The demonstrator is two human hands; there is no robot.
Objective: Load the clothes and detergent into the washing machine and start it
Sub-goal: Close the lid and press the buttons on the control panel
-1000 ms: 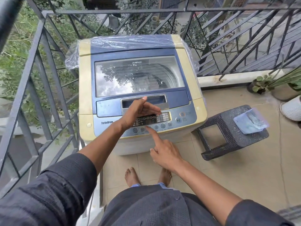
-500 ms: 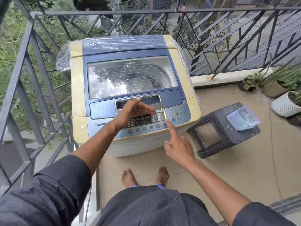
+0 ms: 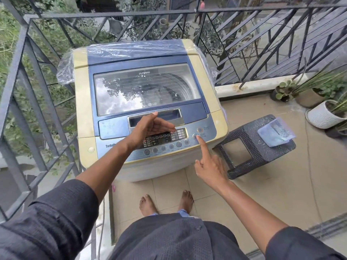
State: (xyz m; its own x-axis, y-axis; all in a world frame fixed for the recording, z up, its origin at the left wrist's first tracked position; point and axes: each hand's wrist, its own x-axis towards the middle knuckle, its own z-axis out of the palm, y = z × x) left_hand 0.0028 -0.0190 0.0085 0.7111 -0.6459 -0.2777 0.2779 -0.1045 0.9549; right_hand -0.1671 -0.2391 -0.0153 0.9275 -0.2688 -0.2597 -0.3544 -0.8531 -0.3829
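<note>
Head view, looking down on a balcony: a top-loading LG washing machine [image 3: 146, 102] stands against the metal railing [image 3: 112, 15], its glass lid [image 3: 146, 89] closed and clear plastic film [image 3: 131, 46] draped over its back edge. The right hand [image 3: 210, 166] has its index finger stretched out, the tip on a round button [image 3: 195, 136] at the right end of the control panel [image 3: 165, 141], the other fingers curled in and holding nothing; the left hand [image 3: 150, 128] hovers over the panel's display with relaxed, straight fingers, grasping nothing. Just right of the machine sits a dark woven stool [image 3: 251, 149] with a pale plastic pouch [image 3: 276, 132] on it, potted plants [image 3: 323, 109] beyond, and bare feet [image 3: 165, 203] on the tiled floor.
</note>
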